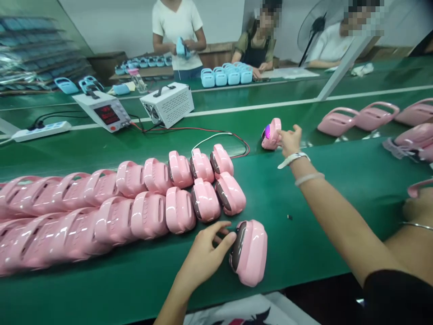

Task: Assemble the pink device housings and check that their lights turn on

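My left hand (207,250) reaches in from the bottom, thumb and fingers apart. Its thumb tip is at the dark front panel of a pink plastic housing (252,253) lying near the table's front edge; I cannot tell whether they touch. My right hand is out of sight. A co-worker's arm with a white wristband comes from the right, and that hand (290,140) holds a pink unit with a lit purple display (270,134). Two rows of pink housings with handles (181,210) stand to the left of my hand, several showing dark panels.
Behind the rows stand a white power supply (110,113) with a red readout, a vented white box (169,106), and a power strip (42,131). Wires (216,133) loop across the green table. Pink handled shells (338,122) line the right. People handle blue units (226,76) opposite.
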`<act>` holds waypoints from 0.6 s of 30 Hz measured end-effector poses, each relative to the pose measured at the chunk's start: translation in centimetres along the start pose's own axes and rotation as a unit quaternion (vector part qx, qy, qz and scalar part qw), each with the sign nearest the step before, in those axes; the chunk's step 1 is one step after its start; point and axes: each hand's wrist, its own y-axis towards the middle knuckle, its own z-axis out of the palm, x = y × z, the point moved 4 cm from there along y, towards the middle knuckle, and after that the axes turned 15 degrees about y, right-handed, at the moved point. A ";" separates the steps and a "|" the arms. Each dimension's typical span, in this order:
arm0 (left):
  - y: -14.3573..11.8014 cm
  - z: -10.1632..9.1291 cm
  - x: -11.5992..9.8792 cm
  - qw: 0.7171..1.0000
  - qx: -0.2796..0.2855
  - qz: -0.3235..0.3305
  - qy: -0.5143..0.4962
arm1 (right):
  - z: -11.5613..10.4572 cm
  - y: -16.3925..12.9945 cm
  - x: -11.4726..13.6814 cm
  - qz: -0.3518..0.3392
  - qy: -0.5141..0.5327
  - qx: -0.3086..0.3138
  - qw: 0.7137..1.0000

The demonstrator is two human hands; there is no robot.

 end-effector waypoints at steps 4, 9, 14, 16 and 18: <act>1.1 1.3 -0.4 0.998 0.051 0.004 0.044 | -4.1 -9.1 0.3 0.031 0.046 0.100 0.993; 2.2 2.0 -0.7 0.999 0.049 0.011 0.007 | -10.2 -20.7 -2.5 0.031 -0.060 0.137 0.988; 1.7 2.8 -0.2 0.987 0.091 -0.015 -0.134 | -12.8 -22.4 -5.5 0.028 -0.142 0.039 0.989; 1.0 3.4 -0.1 0.968 0.094 -0.040 -0.231 | -12.6 -21.8 -6.0 0.037 -0.147 0.038 0.988; 0.2 4.2 0.0 0.934 0.093 -0.088 -0.335 | -12.2 -21.3 -6.1 0.048 -0.142 0.035 0.988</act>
